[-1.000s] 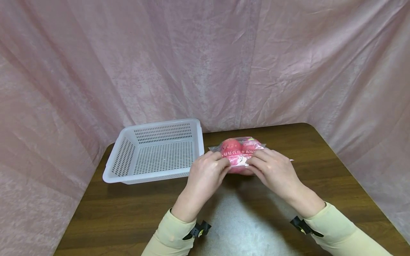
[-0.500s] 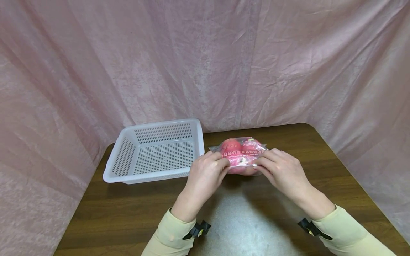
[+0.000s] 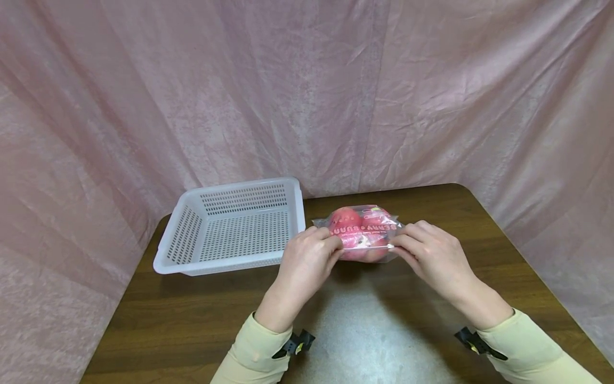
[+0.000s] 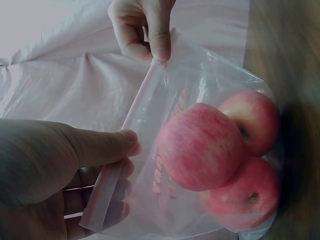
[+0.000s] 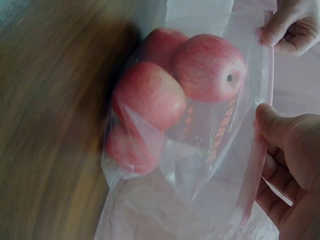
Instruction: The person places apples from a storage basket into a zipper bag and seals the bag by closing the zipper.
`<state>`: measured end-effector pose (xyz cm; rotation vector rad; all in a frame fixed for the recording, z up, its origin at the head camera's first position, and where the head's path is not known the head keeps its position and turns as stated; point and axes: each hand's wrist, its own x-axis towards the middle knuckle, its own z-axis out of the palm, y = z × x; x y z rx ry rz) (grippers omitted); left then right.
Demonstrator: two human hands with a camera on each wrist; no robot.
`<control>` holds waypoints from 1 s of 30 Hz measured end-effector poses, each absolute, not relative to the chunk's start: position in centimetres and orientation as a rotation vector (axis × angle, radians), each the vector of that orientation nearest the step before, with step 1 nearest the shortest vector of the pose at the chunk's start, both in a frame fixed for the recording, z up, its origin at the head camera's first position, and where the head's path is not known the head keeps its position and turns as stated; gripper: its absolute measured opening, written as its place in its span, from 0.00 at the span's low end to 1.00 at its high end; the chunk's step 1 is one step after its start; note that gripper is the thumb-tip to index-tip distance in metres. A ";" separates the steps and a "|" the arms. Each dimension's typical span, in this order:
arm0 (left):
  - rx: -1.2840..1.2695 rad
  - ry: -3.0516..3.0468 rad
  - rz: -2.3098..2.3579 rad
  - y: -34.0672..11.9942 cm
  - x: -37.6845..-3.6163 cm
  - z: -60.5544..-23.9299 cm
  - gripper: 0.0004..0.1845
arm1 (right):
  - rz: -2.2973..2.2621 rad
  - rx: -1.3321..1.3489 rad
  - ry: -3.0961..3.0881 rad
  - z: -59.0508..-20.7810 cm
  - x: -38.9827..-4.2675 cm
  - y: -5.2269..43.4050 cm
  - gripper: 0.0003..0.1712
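A clear zip bag with printed lettering holds several red apples, one of them plain in the left wrist view. It stands on the table with its zip edge toward me. My left hand pinches the left part of that edge between thumb and fingers. Over at the right part, my right hand pinches the same strip, its thumb lying on the near face. Between the two hands the strip runs straight and taut.
A white perforated plastic basket stands at the left back of the wooden table, close to my left hand. Pink cloth hangs behind and around the table.
My right hand has slid to the right along the bag's zip edge, away from my left hand, baring more of the strip. The left hand, apples and basket have stayed in place.
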<state>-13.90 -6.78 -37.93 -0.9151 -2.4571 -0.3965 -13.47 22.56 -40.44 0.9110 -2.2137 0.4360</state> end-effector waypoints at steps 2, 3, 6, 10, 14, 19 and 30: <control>-0.912 -2.461 -0.397 -6.8 -13.9 -37.9 0.06 | 0.433 0.904 -2.244 -40.4 -13.4 22.9 0.08; -0.912 -2.460 -0.395 -6.8 -13.9 -37.9 0.07 | 0.428 0.899 -2.266 -40.3 -13.4 23.0 0.07; -0.914 -2.461 -0.395 -6.8 -14.0 -37.9 0.07 | 0.412 0.892 -2.295 -40.3 -13.4 23.4 0.10; -0.909 -2.470 -0.387 -6.9 -14.0 -37.8 0.06 | 0.401 0.891 -2.283 -40.4 -13.5 23.9 0.14; -0.904 -2.479 -0.377 -6.9 -14.1 -37.7 0.06 | 0.395 0.890 -2.279 -40.4 -13.6 24.3 0.12; -0.910 -2.475 -0.377 -7.0 -14.1 -37.7 0.06 | 0.394 0.884 -2.286 -40.4 -13.7 24.9 0.22; -0.911 -2.473 -0.379 -6.9 -14.1 -37.7 0.06 | 0.380 0.854 -2.295 -40.4 -13.7 25.9 0.31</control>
